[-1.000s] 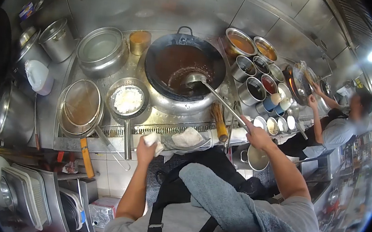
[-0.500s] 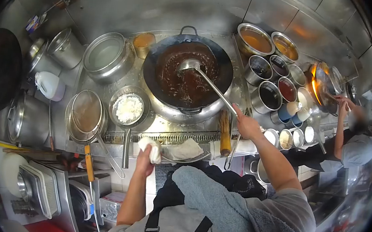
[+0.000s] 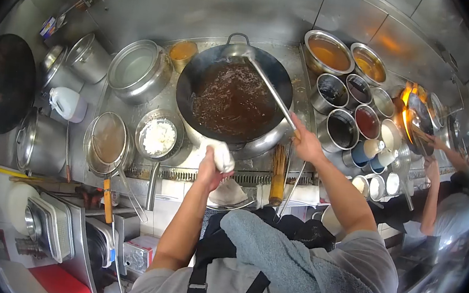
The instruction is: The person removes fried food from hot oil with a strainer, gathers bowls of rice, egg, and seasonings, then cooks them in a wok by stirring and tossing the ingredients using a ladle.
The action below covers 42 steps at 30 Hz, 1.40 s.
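Observation:
My right hand (image 3: 307,144) is wrapped round the handle end of a long steel ladle (image 3: 271,87). The ladle's bowl rests by the far inner wall of a large dark wok (image 3: 282,83), above a bubbly brown liquid (image 3: 231,100). In my left hand (image 3: 208,171) is a bunched white cloth (image 3: 219,155), close to the wok's near edge, whose near handle is hidden. Whether the cloth touches the wok I cannot tell. Beside that hand, to the left, a long-handled strainer (image 3: 153,168) holds white chunky food (image 3: 159,137).
Left stand a large steel pot (image 3: 134,70), a mesh skimmer (image 3: 108,139) and a plastic jug (image 3: 66,104). Sauce pots (image 3: 340,132) crowd the right, with a bamboo brush (image 3: 278,174) nearer me. A co-worker's arm (image 3: 431,184) is by a flaming wok (image 3: 417,123) at far right.
The ladle's bowl has moved from mid-wok to the far wall. My left hand has brought the cloth up and right to the wok's near edge. My right hand has shifted slightly upward.

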Motion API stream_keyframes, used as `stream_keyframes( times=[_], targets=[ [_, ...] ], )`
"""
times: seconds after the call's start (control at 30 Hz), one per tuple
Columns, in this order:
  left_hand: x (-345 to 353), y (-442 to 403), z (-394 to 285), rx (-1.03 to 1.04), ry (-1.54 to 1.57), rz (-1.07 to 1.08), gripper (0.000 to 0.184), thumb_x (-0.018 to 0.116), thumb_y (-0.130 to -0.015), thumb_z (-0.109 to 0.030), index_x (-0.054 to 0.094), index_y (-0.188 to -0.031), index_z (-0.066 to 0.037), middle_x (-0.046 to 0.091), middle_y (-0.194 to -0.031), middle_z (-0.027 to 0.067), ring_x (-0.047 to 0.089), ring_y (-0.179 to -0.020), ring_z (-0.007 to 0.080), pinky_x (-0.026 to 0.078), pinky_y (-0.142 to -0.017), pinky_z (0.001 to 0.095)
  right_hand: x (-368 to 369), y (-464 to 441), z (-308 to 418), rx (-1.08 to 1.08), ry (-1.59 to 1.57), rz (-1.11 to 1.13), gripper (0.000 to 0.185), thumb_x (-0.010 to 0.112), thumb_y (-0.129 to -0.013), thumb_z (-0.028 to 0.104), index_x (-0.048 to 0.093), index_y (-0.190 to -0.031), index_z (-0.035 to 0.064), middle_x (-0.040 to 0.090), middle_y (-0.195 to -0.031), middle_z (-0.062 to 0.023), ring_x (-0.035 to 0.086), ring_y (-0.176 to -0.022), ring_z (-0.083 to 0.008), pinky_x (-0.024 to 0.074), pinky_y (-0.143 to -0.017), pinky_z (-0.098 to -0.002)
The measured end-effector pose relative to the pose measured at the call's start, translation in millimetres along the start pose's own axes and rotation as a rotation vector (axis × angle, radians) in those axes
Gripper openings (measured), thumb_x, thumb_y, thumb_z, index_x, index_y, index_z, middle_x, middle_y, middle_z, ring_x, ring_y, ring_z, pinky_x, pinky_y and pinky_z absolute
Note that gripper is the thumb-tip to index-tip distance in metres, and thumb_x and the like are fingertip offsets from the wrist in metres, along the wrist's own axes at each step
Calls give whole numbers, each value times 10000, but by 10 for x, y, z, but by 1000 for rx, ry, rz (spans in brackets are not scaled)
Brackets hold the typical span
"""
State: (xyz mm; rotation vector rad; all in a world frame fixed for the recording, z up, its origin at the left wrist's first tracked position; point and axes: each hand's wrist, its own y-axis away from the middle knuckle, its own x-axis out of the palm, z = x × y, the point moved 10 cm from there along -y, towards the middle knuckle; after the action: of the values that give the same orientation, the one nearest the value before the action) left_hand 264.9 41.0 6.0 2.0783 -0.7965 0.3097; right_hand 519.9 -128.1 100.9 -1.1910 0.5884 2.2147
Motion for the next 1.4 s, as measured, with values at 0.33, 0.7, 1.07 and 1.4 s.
stream_keyframes(
  times=[0.33, 0.7, 1.07, 1.4],
  targets=[
    [245, -168, -150, -55, 40, -124, 584, 552, -893, -583, 458, -1288, -162, 556, -1198, 134, 527, -1093, 352, 497, -832, 567, -990, -1036, 306, 39, 165, -98, 688, 470, -840, 86, 237, -1485, 134, 615, -1072, -314, 619, -961, -451, 475, -842, -519],
    [269, -518, -83, 232, 308, -51, 94, 461, -910, -83, 517, -975, -45, 612, -758, 130, 626, -592, 256, 476, -440, 376, -1246, -1050, 1065, 57, 100, 176, 549, 475, -786, -15, 422, -1331, 15, 609, -1102, -271, 633, -975, -355, 489, -780, -447],
    [28, -52, -422, 227, 500, 49, 85, 505, -846, -52, 549, -913, -25, 605, -745, 112, 616, -581, 244, 465, -420, 369, -1359, -872, 1918, 15, 261, 219, 639, 565, -793, 11, 358, -1396, 45, 605, -798, -163, 568, -500, -219, 447, -433, -363],
    [-902, 814, -955, 330, 516, -57, 47, 526, -801, -11, 541, -838, -37, 554, -672, 84, 566, -528, 219, 415, -411, 347, -747, -817, 2715, -43, 51, 344, 659, 551, -828, -32, 330, -1432, 115, 473, -696, -43, 456, -471, -133, 392, -389, -307]
  ],
)
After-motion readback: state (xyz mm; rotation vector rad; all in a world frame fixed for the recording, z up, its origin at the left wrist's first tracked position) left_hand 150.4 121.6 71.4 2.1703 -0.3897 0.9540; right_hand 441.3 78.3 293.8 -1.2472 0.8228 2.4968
